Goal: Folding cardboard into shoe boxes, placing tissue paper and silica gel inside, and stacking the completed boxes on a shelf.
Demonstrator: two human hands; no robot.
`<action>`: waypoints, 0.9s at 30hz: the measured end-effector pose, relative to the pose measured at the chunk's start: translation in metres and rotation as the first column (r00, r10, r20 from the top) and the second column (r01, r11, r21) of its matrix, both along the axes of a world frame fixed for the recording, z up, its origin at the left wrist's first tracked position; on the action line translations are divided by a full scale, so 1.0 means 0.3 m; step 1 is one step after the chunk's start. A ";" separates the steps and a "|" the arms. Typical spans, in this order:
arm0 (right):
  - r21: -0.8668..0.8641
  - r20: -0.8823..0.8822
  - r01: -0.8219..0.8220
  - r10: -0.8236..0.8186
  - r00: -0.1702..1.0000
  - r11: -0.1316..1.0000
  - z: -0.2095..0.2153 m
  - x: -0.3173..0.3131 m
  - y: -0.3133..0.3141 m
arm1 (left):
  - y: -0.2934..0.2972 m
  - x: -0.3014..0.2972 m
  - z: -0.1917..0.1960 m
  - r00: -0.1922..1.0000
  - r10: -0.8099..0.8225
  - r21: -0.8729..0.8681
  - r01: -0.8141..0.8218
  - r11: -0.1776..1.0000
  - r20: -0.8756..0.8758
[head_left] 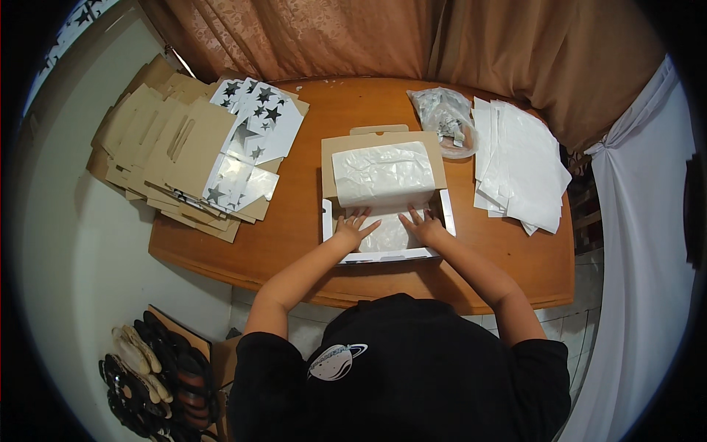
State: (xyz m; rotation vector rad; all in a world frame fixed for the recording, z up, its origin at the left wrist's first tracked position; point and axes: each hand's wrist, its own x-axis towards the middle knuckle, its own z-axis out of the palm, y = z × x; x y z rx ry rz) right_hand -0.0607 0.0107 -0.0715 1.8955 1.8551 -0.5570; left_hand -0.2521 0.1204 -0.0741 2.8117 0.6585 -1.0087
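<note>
In front of me on the wooden table stands an open cardboard box (440, 160), its lid raised at the back and its front wall white. A sheet of white tissue paper (383, 174) lines it, running up over the inside of the lid and down onto the bottom. My left hand (354, 230) lies flat on the paper inside the box, fingers spread. To its right, my right hand (423, 227) also presses on the paper with its fingers apart, close to the right wall. Neither hand grips anything.
Flattened cardboard boxes (177, 140), some printed with dark stars, are piled at the table's left. Behind the box to the right sits a clear plastic bag (445, 121) of small items. A stack of white paper sheets (523, 166) lies right. Shoes (158, 368) are on the lower left.
</note>
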 end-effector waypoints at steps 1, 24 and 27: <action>0.010 0.006 0.001 -0.001 1.000 1.000 0.006 0.002 -0.001 | -0.003 0.002 0.008 1.000 -0.021 0.028 0.021 0.999 -0.004; 0.680 -0.666 0.710 -0.250 0.702 0.183 0.099 0.475 0.138 | 0.147 0.765 0.262 0.389 -0.222 0.188 0.123 0.974 0.894; 0.753 -0.540 0.589 -0.238 0.808 0.292 0.021 0.552 0.209 | 0.181 0.867 0.267 0.733 -0.193 0.183 0.095 0.979 0.652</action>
